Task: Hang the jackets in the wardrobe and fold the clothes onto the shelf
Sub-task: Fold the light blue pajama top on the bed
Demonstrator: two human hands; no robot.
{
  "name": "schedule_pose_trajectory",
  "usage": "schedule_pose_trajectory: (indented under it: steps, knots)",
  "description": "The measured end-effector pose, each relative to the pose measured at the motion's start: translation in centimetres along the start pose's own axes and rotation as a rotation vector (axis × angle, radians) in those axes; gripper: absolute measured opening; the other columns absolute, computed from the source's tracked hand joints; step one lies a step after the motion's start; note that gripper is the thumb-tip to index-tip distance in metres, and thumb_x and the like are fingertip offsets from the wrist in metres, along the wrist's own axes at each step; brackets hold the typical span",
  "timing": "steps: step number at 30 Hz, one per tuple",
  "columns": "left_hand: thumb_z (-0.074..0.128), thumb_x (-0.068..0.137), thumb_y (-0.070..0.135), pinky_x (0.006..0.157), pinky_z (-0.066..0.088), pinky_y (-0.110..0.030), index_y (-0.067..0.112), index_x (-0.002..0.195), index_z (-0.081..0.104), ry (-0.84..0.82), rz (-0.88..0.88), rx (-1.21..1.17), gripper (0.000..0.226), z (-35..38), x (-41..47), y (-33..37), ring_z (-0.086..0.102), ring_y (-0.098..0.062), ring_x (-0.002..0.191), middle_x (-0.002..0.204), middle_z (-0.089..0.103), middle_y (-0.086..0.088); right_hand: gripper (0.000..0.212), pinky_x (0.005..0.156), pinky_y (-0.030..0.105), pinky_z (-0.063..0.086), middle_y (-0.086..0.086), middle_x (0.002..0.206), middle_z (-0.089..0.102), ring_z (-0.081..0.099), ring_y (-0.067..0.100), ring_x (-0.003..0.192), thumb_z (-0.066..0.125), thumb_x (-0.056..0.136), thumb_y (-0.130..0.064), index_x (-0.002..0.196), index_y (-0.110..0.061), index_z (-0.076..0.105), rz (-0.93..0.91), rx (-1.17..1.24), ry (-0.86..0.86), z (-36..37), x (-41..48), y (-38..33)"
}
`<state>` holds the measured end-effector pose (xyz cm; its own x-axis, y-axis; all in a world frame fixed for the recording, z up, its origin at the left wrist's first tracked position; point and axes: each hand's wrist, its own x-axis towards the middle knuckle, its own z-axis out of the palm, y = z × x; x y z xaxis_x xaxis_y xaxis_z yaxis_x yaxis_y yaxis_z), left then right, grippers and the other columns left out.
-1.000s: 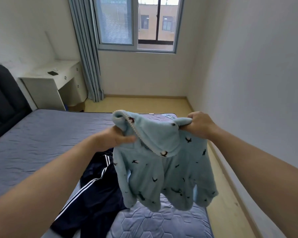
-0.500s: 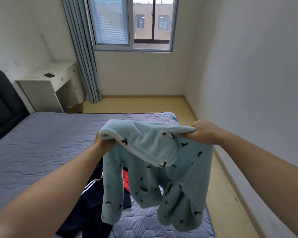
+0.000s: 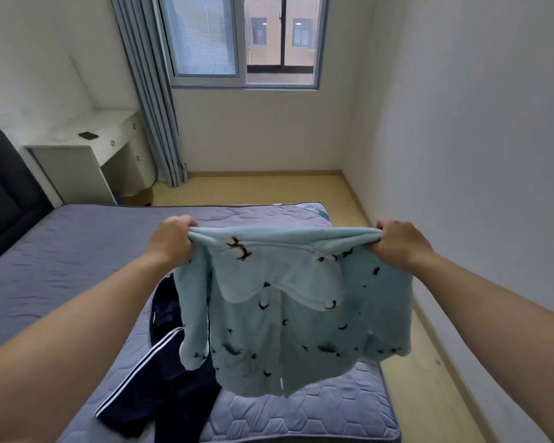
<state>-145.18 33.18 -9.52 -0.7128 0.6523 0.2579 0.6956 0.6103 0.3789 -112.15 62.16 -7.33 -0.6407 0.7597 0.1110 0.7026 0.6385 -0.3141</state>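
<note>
on the far left i see a white desk against the wall, and a dark padded headboard at the head of the grey quilted mattress. nearer the middle, a navy track jacket with white stripes lies crumpled on the mattress, partly behind the piece i'm holding.

my left hand is clenched around one top corner of a light blue fleece hooded jacket, and my right hand is clenched around the other, with the top edge pulled taut between them. the jacket hangs in the air over the foot of the mattress, hood flopped forward over the chest, one sleeve dangling on the left side, hem clear of the bedding.

i judge this to be the spreading-out step: the garment is opened by the shoulders for sorting. no wardrobe, hanger or shelf is in view, so next i would need to find a hanger and keep the shoulders level while feeding it in, or lay the jacket flat on the mattress first.
</note>
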Motion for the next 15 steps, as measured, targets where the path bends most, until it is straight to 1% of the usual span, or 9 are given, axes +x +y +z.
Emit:
schedule_pose_trajectory:
  steps: [3,5,7,9,10,12,14,15]
  knots:
    - [0.048,0.09,0.0,0.068,0.041,-0.036,0.008,0.102,0.067,-0.014,-0.153,-0.008,0.023,0.7,-0.4,-0.2,0.052,-0.029,0.082,0.101,0.068,-0.018,0.027,0.067,0.04,0.053,0.009,0.087,0.062,0.06,0.031,0.078,0.054,0.092,-0.04,0.086,-0.014,0.059,0.081,-0.075,-0.007,0.1,0.2,0.0]
    - [0.044,0.093,0.001,0.064,0.047,-0.039,0.007,0.099,0.064,-0.024,-0.215,-0.097,0.022,1.1,-0.5,-0.2,0.054,-0.03,0.08,0.098,0.065,-0.018,0.025,0.063,0.036,0.049,0.008,0.087,0.062,0.06,0.03,0.077,0.049,0.093,-0.039,0.09,-0.016,0.059,0.128,-0.137,0.012,0.3,0.2,0.0]
    - [0.042,0.097,0.005,0.06,0.058,-0.042,0.007,0.101,0.06,-0.03,-0.32,-0.332,0.018,1.5,-0.6,-0.1,0.057,-0.032,0.083,0.099,0.059,-0.016,0.024,0.063,0.035,0.043,0.006,0.087,0.062,0.059,0.029,0.075,0.047,0.094,-0.039,0.091,-0.019,0.058,0.174,-0.213,0.068,0.7,0.3,0.1]
    - [0.043,0.101,0.011,0.061,0.061,-0.045,0.009,0.107,0.057,-0.012,-0.416,-0.563,0.016,1.7,-0.6,0.4,0.055,-0.034,0.094,0.109,0.055,-0.014,0.024,0.065,0.036,0.042,0.007,0.088,0.062,0.057,0.03,0.075,0.048,0.096,-0.04,0.093,-0.018,0.056,0.228,-0.188,0.128,1.3,0.3,0.1]
    - [0.043,0.103,0.014,0.064,0.061,-0.047,0.01,0.11,0.056,-0.001,-0.447,-0.632,0.016,1.7,-0.6,0.7,0.054,-0.035,0.099,0.114,0.054,-0.014,0.024,0.065,0.036,0.043,0.009,0.09,0.061,0.057,0.031,0.076,0.05,0.097,-0.04,0.094,-0.016,0.054,0.262,-0.103,0.143,1.5,0.4,0.1]
    - [0.042,0.103,0.021,0.071,0.061,-0.052,0.011,0.113,0.054,0.004,-0.486,-0.713,0.019,1.6,-0.3,1.2,0.054,-0.036,0.104,0.119,0.054,-0.015,0.023,0.062,0.036,0.047,0.011,0.094,0.061,0.058,0.032,0.078,0.056,0.096,-0.036,0.096,-0.012,0.056,0.308,0.19,0.097,1.8,0.8,0.0]
    - [0.042,0.102,0.025,0.078,0.059,-0.053,0.012,0.113,0.055,-0.015,-0.48,-0.692,0.021,1.4,-0.3,1.5,0.056,-0.036,0.101,0.116,0.057,-0.016,0.019,0.054,0.035,0.055,0.01,0.097,0.062,0.061,0.031,0.078,0.06,0.095,-0.029,0.099,-0.01,0.062,0.411,0.543,-0.005,1.8,1.1,0.0]
    - [0.043,0.102,0.026,0.079,0.058,-0.052,0.01,0.11,0.057,-0.012,-0.441,-0.614,0.022,1.4,-0.3,1.4,0.057,-0.037,0.099,0.111,0.059,-0.017,0.018,0.056,0.037,0.058,0.011,0.1,0.062,0.062,0.032,0.081,0.061,0.094,-0.026,0.102,-0.01,0.064,0.452,0.619,-0.017,1.9,1.1,0.1]
